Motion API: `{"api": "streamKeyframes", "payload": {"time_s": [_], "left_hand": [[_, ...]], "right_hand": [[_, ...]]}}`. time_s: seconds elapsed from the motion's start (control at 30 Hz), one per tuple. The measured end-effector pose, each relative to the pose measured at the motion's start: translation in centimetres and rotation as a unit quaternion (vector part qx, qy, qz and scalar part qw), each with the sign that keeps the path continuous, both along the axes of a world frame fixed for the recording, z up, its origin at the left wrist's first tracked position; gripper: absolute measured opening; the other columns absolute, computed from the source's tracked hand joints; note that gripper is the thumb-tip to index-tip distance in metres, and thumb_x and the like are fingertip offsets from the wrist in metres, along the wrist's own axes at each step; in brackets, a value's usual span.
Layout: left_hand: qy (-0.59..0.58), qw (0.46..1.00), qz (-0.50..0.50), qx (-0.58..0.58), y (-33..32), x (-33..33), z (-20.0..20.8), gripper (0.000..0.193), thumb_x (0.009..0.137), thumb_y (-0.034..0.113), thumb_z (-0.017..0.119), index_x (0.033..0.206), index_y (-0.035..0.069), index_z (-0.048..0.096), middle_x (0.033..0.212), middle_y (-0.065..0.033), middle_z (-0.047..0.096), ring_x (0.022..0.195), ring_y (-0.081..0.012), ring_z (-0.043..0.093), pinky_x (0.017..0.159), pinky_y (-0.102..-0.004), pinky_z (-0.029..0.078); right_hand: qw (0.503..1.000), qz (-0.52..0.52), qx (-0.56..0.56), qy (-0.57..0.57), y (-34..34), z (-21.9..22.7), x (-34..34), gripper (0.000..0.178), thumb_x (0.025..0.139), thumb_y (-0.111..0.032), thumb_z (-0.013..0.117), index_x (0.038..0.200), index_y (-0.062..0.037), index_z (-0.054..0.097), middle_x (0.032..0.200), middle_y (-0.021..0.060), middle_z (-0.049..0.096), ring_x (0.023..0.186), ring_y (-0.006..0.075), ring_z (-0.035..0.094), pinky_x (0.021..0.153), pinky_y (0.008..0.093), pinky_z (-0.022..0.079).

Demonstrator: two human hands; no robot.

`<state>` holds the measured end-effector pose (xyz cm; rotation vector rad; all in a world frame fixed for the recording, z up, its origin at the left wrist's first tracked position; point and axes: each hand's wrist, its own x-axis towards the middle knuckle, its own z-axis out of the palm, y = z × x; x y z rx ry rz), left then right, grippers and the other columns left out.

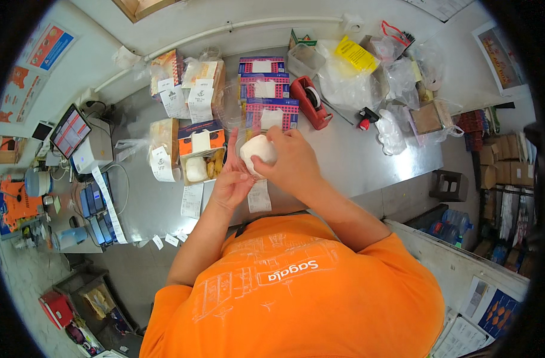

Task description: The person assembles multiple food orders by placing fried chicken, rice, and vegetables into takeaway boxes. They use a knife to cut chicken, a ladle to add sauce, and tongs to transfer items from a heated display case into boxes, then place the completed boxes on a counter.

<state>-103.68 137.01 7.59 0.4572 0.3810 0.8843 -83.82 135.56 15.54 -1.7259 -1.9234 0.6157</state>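
A rounded white bundle (257, 150), seemingly wrapped in paper, is gripped in my right hand (295, 160) above the metal counter, thumb on the near side and fingers over the top. My left hand (232, 182) is beside it with the fingers stretched out, its thumb reaching toward the bundle's lower edge. Just left of my left hand stands an open cardboard box (199, 141) with orange and blue sides. In it are a similar white bundle (196, 169) and yellow-brown food pieces (215, 162). A printed receipt (259, 197) hangs below my hands at the counter's front edge.
Three pink-and-blue boxes (271, 114) line up beyond my hands. A red tape dispenser (311, 102) stands right of them. Packed bags with receipts (202, 95) stand at the back left, clear plastic bags (347, 77) at the back right. A monitor (71, 131) is far left.
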Motion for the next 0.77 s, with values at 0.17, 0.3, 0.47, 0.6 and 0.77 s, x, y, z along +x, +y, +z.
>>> {"api": "streamKeyframes", "payload": {"time_s": [0.17, 0.3, 0.47, 0.6, 0.77], "left_hand": [[-0.010, 0.999, 0.014, -0.048, -0.5, -0.4, -0.3, 0.113, 0.092, 0.035, 0.083, 0.180, 0.036, 0.011, 0.182, -0.0127, 0.032, 0.164, -0.0415, 0.038, 0.124, -0.0752, 0.040], [-0.116, 0.987, 0.002, -0.110, -0.8, -0.3, -0.8, 0.130, 0.079, 0.086, 0.080, 0.180, 0.035, 0.015, 0.179, -0.0134, 0.035, 0.163, -0.0441, 0.038, 0.121, -0.0832, 0.037], [0.030, 0.998, 0.017, -0.051, -0.9, -0.4, -2.0, 0.124, 0.075, 0.072, 0.080, 0.177, 0.031, 0.024, 0.179, -0.0132, 0.034, 0.163, -0.0453, 0.038, 0.123, -0.0807, 0.038], [0.063, 0.995, 0.035, -0.072, -0.7, -1.0, -2.1, 0.109, 0.081, 0.019, 0.079, 0.176, 0.027, 0.025, 0.177, -0.0148, 0.036, 0.160, -0.0459, 0.043, 0.123, -0.0775, 0.043], [0.018, 0.997, 0.048, -0.061, -0.3, -0.9, -1.2, 0.116, 0.079, 0.017, 0.079, 0.178, 0.028, 0.020, 0.179, -0.0142, 0.034, 0.162, -0.0484, 0.041, 0.122, -0.0821, 0.040]], "right_hand": [[0.988, -0.053, 0.107, 0.093, 0.3, -2.2, 1.0, 0.044, 0.102, -0.040, 0.078, 0.132, -0.0083, 0.072, 0.139, 0.0163, 0.065, 0.122, 0.0339, 0.065, 0.102, 0.0449, 0.054], [0.799, -0.042, -0.119, 0.588, 2.2, -3.8, 3.2, 0.038, 0.115, -0.040, 0.062, 0.130, -0.0081, 0.077, 0.148, 0.0100, 0.060, 0.133, 0.0261, 0.061, 0.108, 0.0428, 0.050], [0.895, 0.112, -0.023, 0.432, -0.1, -9.1, 5.4, 0.031, 0.116, -0.031, 0.062, 0.131, -0.0098, 0.079, 0.145, 0.0077, 0.063, 0.130, 0.0235, 0.063, 0.110, 0.0400, 0.049], [0.922, -0.242, 0.051, 0.298, 5.4, -16.0, 12.9, 0.025, 0.101, -0.029, 0.081, 0.113, -0.0065, 0.081, 0.139, 0.0106, 0.068, 0.112, 0.0189, 0.070, 0.090, 0.0382, 0.059], [0.833, -0.260, -0.346, 0.345, 11.0, -22.0, 22.1, 0.055, 0.100, -0.048, 0.084, 0.143, -0.0169, 0.071, 0.154, 0.0189, 0.062, 0.101, 0.0212, 0.077, 0.082, 0.0334, 0.061]]}}
